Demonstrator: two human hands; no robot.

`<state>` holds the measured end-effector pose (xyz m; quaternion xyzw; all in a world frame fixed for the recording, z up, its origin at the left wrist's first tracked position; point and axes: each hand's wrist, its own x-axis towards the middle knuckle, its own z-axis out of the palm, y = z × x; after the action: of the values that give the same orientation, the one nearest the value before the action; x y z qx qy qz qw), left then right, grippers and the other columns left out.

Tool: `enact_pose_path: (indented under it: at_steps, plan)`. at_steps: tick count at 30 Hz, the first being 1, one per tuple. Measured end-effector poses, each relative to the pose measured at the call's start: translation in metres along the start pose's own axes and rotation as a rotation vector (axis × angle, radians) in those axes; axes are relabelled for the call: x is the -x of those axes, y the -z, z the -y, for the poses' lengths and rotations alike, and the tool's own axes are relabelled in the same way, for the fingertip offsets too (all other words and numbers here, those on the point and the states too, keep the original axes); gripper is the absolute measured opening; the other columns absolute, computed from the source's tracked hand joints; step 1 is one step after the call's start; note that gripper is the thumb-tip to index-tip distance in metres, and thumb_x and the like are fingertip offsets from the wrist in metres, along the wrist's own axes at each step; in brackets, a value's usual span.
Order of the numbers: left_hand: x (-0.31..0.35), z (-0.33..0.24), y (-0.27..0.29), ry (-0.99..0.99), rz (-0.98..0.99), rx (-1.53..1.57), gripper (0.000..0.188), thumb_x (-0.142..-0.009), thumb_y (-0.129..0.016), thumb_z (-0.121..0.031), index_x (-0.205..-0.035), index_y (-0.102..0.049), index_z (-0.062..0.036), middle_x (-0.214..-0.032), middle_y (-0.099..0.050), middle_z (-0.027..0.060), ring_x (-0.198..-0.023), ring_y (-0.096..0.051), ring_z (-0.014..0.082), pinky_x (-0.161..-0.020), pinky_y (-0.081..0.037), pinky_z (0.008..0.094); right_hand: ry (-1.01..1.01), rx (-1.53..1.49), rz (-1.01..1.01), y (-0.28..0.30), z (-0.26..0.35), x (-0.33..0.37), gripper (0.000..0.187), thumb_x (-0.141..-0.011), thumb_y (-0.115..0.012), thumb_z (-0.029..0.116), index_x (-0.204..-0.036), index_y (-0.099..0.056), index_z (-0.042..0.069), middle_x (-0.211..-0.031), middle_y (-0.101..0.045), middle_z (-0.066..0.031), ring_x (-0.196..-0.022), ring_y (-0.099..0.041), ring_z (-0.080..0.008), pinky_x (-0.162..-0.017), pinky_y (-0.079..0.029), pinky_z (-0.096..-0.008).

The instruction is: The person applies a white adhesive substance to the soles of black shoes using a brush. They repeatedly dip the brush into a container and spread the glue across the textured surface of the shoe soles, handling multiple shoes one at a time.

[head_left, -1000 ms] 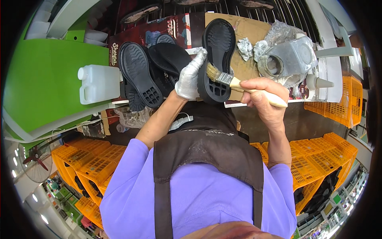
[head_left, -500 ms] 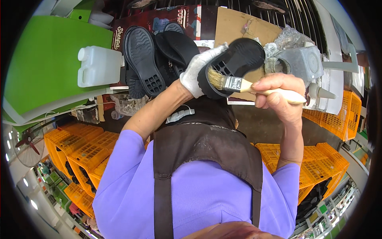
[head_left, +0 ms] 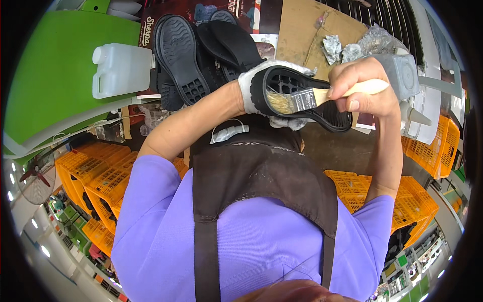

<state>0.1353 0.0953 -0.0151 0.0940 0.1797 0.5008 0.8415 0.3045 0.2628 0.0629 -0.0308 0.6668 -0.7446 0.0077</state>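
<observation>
A black shoe sole lies in my left hand, which wears a white glove and is closed round the sole's heel end. The sole's hollow inner face, with a grid of pockets at the heel, is turned up. My bare right hand is closed on the pale wooden handle of a paintbrush. The brush's light bristles touch the inside of the heel. Beyond my left forearm, several more black soles lie in a pile.
A white plastic jug stands on the green table at left. On the right are a translucent container, crumpled plastic and a nozzle bottle. Cardboard covers the far bench. Orange crates stand on both sides.
The sole has swung round, its toe now pointing right and toward me. My right hand has shifted slightly right and up, and the brush stays at the heel.
</observation>
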Motion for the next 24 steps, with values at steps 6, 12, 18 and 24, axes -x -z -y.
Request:
enact_pose_path:
  at_steps: [6, 12, 18, 24]
  plan:
    - [0.001, 0.008, 0.019, 0.073, -0.099, 0.005, 0.028, -0.093, -0.043, -0.011, -0.114, -0.054, 0.0039, -0.105, -0.063, 0.0156, -0.090, -0.064, 0.0194, -0.078, -0.055, 0.0285, -0.041, -0.033, 0.220, 0.018, -0.006, -0.015, 0.025, -0.074, -0.071, 0.016, -0.091, -0.068, -0.003, -0.084, -0.066, -0.0109, -0.075, -0.060, -0.0158, -0.067, -0.045, -0.0260]
    - [0.004, 0.003, 0.008, 0.067, -0.132, 0.118, 0.029, -0.089, -0.049, -0.006, -0.116, -0.054, 0.0036, -0.098, -0.065, 0.0158, -0.081, -0.065, 0.0203, -0.069, -0.056, 0.0324, -0.118, 0.066, 0.144, 0.023, -0.005, 0.004, 0.024, -0.072, -0.072, 0.020, -0.082, -0.069, -0.002, -0.070, -0.060, -0.0089, -0.061, -0.054, -0.0144, -0.053, -0.039, -0.0267]
    - [-0.005, -0.008, 0.003, 0.237, 0.164, 0.183, 0.045, -0.093, -0.041, -0.033, -0.109, -0.057, 0.0055, -0.095, -0.064, 0.0209, -0.077, -0.065, 0.0296, -0.065, -0.055, 0.0366, -0.150, 0.220, 0.044, 0.037, 0.014, 0.035, 0.022, -0.073, -0.067, 0.018, -0.080, -0.068, -0.003, -0.064, -0.057, -0.0083, -0.055, -0.051, -0.0136, -0.048, -0.036, -0.0268]
    - [-0.009, -0.005, -0.014, -0.522, -0.209, -0.627, 0.048, -0.085, -0.061, -0.021, -0.124, -0.042, -0.0008, -0.116, -0.056, 0.0120, -0.104, -0.055, 0.0211, -0.090, -0.046, 0.0352, 0.256, 0.052, -0.553, 0.012, 0.013, 0.064, 0.039, -0.085, -0.061, 0.029, -0.098, -0.062, -0.008, -0.068, -0.061, -0.0110, -0.055, -0.055, -0.0119, -0.046, -0.044, -0.0203]
